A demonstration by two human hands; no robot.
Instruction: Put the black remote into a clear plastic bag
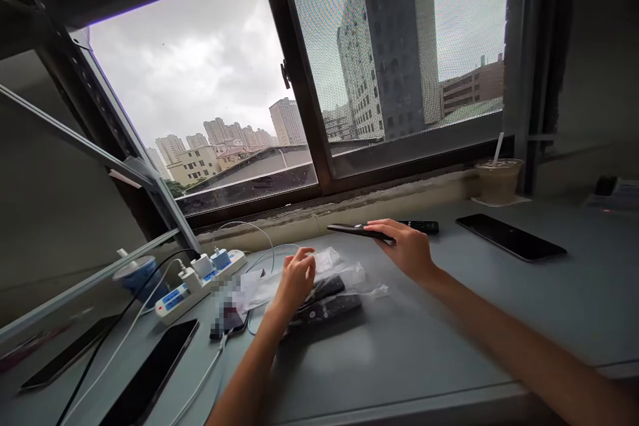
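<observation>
My right hand (407, 249) grips a slim black remote control (352, 231), seen nearly edge-on and raised above the table. Beyond that hand lies another black remote (424, 226) with buttons. My left hand (294, 279) hovers over clear plastic bags (324, 263), its fingers loosely bent and somewhat apart, with nothing visible in them. Beside and below it, black remotes in clear plastic (332, 308) lie on the grey table (409, 366); my left hand and forearm partly hide them.
A white power strip (200, 286) with plugs and cables stands at left, near a blue cup (142, 279). Dark phones or tablets lie at left (152, 373) and right (512, 237). A plugged-in phone (232, 326) lies near my left forearm. A drink cup with straw (499, 180) stands by the window.
</observation>
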